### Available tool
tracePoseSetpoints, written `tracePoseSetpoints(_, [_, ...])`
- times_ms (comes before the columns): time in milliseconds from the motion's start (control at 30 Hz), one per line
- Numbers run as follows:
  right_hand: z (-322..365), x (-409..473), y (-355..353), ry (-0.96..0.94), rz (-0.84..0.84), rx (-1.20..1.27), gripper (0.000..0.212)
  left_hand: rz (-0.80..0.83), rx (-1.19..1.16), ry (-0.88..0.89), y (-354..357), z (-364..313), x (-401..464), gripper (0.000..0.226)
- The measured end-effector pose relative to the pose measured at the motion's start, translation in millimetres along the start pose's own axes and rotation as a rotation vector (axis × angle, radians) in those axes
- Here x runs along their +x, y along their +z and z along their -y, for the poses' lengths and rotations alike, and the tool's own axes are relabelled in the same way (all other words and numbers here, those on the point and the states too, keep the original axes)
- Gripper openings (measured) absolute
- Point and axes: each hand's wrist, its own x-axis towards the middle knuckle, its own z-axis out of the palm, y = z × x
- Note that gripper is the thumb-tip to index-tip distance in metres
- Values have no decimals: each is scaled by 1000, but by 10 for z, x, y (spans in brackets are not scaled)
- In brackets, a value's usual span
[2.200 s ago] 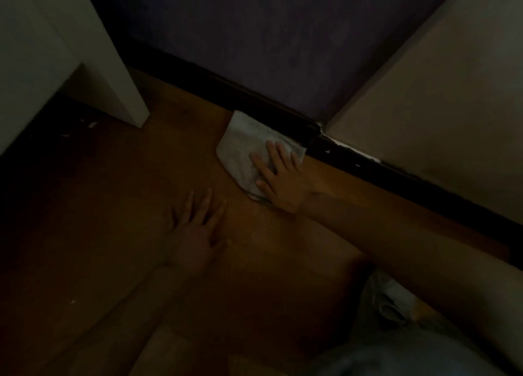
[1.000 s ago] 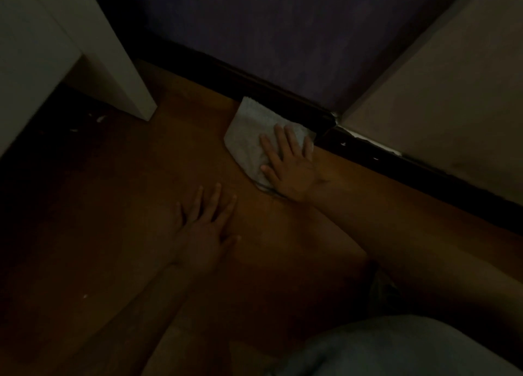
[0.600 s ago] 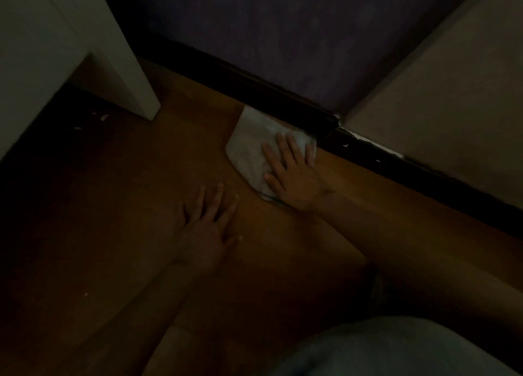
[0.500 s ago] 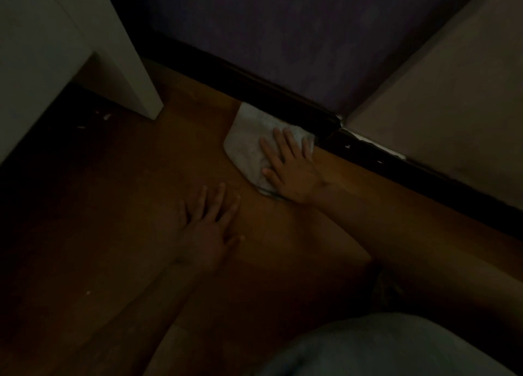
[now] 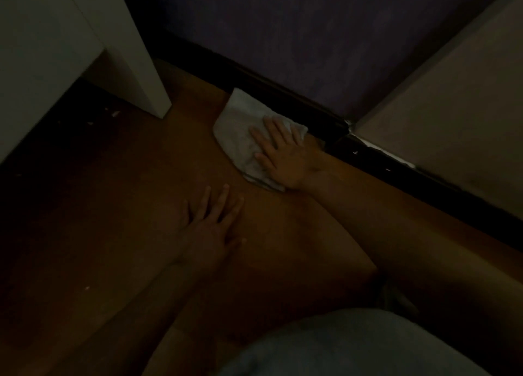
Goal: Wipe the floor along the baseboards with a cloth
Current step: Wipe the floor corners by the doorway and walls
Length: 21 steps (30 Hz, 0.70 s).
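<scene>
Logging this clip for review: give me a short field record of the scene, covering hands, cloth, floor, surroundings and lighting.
right hand: flat on the cloth, fingers straight, pressing it to the floor
left hand: flat on the bare floor, fingers spread, holding nothing
cloth: white, crumpled, far edge against the baseboard
baseboard: dark, runs along the purple wall to a corner
floor: brown wood, a few pale specks at left
furniture: white cabinet panel at upper left
lighting: very dim; fine detail unclear
</scene>
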Motion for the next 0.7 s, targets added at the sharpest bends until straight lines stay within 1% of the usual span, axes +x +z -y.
tracePoseSetpoints(100, [46, 123, 6, -20, 31, 19, 66, 1, 6, -8, -26, -1, 3, 78])
tracePoseSetpoints(200, [-152, -250, 113, -42, -47, 13, 56, 27, 0, -12, -45, -22, 5, 79])
tracePoseSetpoints(267, [-223, -347, 127, -37, -50, -2, 55, 18, 5, -24, -63, -40, -1, 80])
tracePoseSetpoints(300, [-181, -250, 92, -47, -30, 1, 57, 10, 17, -25, -66, -43, 0, 80])
tracePoseSetpoints(367, [-12, 94, -2, -75, 9, 28, 60, 45, 33, -16, -83, -51, 5, 81])
tracePoseSetpoints(433, [155, 392, -58, -65, 63, 20, 56, 1, 36, 8, -103, -52, 7, 81])
tracePoseSetpoints(467, [191, 445, -64, -60, 77, 12, 55, -15, 37, 17, -107, -50, 0, 78])
tracePoseSetpoints(533, [108, 316, -28, -63, 73, 5, 55, -25, 71, 23, -96, -37, -10, 74])
tracePoseSetpoints(600, [-87, -24, 30, -75, 25, -26, 57, -28, 75, 30, -68, -40, -20, 73])
tracePoseSetpoints(633, [-170, -198, 33, -75, -6, -26, 58, -31, 66, 27, -34, -37, -19, 74])
tracePoseSetpoints(700, [-250, -284, 53, -44, -13, -33, 59, -39, 33, 13, 6, -20, -12, 75])
